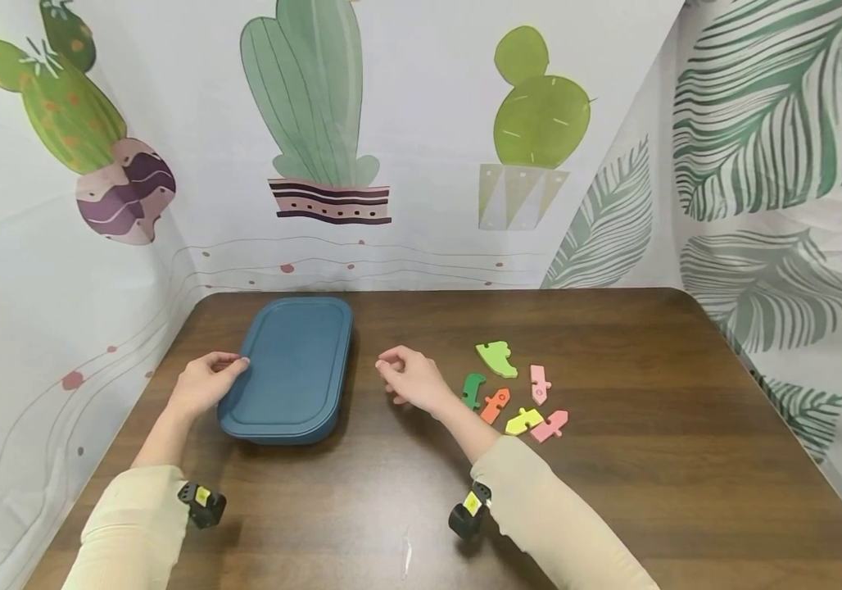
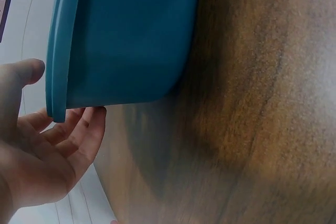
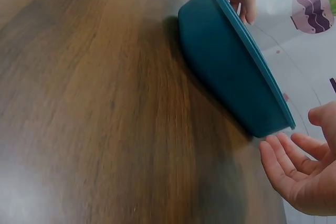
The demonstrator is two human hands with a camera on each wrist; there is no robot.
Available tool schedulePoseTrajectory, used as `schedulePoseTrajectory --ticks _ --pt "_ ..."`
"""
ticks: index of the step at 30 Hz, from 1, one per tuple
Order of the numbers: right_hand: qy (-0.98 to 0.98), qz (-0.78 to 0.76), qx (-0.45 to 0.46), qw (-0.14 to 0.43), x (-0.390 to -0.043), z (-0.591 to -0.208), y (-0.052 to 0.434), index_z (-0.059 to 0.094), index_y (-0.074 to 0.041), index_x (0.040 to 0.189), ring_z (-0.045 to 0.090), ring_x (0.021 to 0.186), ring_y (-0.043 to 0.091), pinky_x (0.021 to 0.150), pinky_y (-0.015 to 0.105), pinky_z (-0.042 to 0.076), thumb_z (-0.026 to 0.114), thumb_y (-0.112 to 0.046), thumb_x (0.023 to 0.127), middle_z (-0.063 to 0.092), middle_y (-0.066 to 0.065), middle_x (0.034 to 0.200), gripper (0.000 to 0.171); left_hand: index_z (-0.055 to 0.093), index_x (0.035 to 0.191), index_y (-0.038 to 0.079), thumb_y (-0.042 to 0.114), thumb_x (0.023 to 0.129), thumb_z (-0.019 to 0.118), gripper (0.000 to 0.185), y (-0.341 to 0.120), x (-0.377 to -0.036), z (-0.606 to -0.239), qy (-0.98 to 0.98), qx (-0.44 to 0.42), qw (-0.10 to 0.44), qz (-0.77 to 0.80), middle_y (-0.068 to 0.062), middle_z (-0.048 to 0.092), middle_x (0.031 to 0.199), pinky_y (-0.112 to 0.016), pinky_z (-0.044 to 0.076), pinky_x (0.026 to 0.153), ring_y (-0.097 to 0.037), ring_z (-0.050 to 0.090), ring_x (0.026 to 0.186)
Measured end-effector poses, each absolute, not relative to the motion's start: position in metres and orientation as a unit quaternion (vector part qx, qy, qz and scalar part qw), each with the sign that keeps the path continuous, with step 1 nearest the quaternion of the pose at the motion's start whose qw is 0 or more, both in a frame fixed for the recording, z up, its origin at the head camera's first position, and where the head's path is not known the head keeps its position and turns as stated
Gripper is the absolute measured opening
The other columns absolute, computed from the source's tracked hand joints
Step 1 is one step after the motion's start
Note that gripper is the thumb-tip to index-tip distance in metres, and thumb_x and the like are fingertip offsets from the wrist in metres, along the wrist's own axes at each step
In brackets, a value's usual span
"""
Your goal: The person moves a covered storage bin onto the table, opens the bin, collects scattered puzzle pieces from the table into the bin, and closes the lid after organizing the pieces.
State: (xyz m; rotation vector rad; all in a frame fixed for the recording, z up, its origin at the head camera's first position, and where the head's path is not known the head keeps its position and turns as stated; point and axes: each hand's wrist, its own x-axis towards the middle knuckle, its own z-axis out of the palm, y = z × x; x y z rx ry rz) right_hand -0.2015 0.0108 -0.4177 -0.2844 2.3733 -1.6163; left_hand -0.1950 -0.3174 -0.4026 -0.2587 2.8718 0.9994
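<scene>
Left hand [image 1: 203,385] at the left rim of a teal lidded container [image 1: 290,367], fingertips touching the lid's edge, thumb above the rim and fingers [image 2: 79,129] loosely bent just under it in the left wrist view; touching, not gripping. Right hand [image 1: 409,378] off to the container's right, apart from it, low over the table [image 1: 649,459] with fingers gently curled and nothing held; palm open toward the container's near corner in the right wrist view, fingers [image 3: 281,166] close to the rim but not in contact. Container upright on the dark wood table, left of centre, lid on, long axis running away from the person, its far end near the back wall. Scattered flat puzzle pieces just right of the right hand, lying on the table: a light green piece [image 1: 497,359] farthest back, a dark green piece [image 1: 473,390] nearest the wrist, an orange piece [image 1: 495,405] beside it, a pink piece [image 1: 539,384] to the right, a yellow piece [image 1: 523,421] and another pink piece [image 1: 550,425] nearest the person, these last two touching or nearly so. Cream sleeves [image 1: 539,508] on both forearms, a small black camera unit [image 1: 202,504] strapped at each wrist. Printed cactus and leaf backdrop [image 1: 421,139] around the table on three sides.
</scene>
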Motion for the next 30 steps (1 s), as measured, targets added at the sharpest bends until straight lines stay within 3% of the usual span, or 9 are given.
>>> schedulePoseTrajectory --ticks 20,30 --pt "0.789 -0.595 -0.052 0.145 -0.201 -0.415 -0.028 0.054 -0.004 0.120 0.066 0.084 0.031 0.051 0.025 0.054 0.058 -0.029 0.090 0.065 0.016 0.102 0.039 0.048 0.127 -0.004 0.049 0.092 0.043 0.064 -0.316 -0.198 -0.408 0.939 -0.088 0.050 0.328 -0.029 0.053 0.123 -0.048 0.044 0.087 -0.041 0.050 0.112" --pt "0.786 -0.602 -0.025 0.139 -0.196 -0.418 -0.047 0.051 -0.006 0.122 0.065 0.071 0.019 0.051 0.028 0.055 0.061 -0.029 0.088 0.064 0.008 0.094 0.042 0.048 0.127 -0.004 0.047 0.092 0.044 0.063 -0.320 -0.200 -0.409 0.941 -0.087 0.054 0.322 -0.028 0.053 0.122 -0.047 0.045 0.086 -0.040 0.052 0.110"
